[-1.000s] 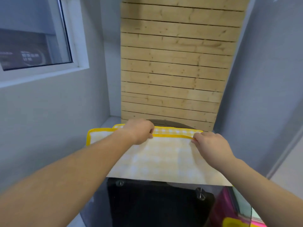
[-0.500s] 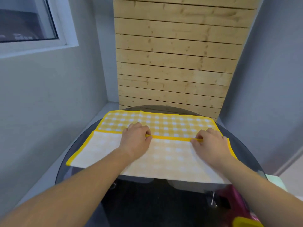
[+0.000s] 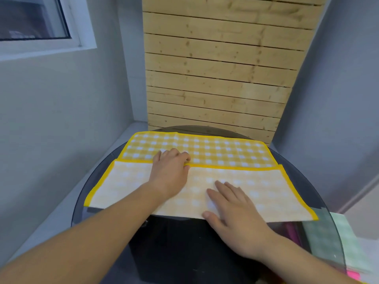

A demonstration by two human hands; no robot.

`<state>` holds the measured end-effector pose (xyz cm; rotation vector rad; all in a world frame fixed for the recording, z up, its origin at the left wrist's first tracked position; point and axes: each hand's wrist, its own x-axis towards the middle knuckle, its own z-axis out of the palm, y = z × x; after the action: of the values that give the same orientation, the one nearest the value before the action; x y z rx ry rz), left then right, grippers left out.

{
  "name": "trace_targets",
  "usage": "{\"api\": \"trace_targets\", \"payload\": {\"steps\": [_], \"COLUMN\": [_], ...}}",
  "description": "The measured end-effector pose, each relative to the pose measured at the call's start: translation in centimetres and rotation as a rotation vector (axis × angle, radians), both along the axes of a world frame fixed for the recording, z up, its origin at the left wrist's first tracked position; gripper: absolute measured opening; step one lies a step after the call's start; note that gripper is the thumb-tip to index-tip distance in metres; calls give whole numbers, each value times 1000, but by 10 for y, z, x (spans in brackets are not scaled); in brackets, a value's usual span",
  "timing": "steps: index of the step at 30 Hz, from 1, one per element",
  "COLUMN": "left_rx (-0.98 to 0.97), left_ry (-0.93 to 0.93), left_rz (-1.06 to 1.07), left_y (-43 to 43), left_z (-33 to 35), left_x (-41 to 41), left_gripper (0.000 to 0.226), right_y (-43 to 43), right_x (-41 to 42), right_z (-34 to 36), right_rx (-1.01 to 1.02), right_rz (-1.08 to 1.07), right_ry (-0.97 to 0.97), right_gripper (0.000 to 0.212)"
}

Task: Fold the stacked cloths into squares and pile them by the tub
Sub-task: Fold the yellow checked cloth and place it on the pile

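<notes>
Cloth: yellow gingham cloth with yellow binding (image 3: 215, 151), part-folded on the round glass table (image 3: 326, 226).
Left hand (image 3: 170, 171): still pinching the folded hem.
Right hand (image 3: 231, 208): has released the hem, now flat, smoothing.
Meaning: first fold looks set.

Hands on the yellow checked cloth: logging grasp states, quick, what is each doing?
Left hand: shut on the yellow checked cloth, pinching its folded-over hem.
Right hand: open, flat on the cloth.

I can read no words, labels, brand marks, numbers or signs anywhere around the yellow checked cloth (image 3: 196, 152) under my hands, neither on its patterned face and plain border nor on the wooden slat panel (image 3: 221, 64) behind it or the window (image 3: 34, 17) up to its left.
</notes>
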<state>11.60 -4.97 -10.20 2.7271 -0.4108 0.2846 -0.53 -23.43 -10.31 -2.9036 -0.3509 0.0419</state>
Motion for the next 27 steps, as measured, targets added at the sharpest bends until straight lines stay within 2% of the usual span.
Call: {"api": "trace_targets", "payload": {"steps": [4,6,9,11,18,22,25,27], "left_rx": [51,112,232,236,307,300,284,282], "left_ry": [-25,42,181,240,257,294,314,309], "left_rz": [-164,-220,-227,-226,-289,-307,-282,-259], "left_y": [-3,0,10,17,22,23,18,15], "left_z": [18,20,12,8,9,13,17,16], "left_x": [-39,-64,-95,-109,-155,-161,-156,-152], "left_gripper": [35,37,46,51,54,54,54,54], "right_y": [2,3,4,5,1,-4,-2,0], "right_x": [-1,-1,-5,-13,-62,-75,-68,-62], "right_z": [-4,-4,-1,2,5,7,6,6], "right_rx": [-19,-35,-30,-19,5,6,-21,-47], "right_rz": [-47,-57,-74,-78,-62,-63,-74,-78], "right_ry": [-4,16,50,65,104,96,67,38], "right_gripper": [69,65,63,63,86,85,75,78]}}
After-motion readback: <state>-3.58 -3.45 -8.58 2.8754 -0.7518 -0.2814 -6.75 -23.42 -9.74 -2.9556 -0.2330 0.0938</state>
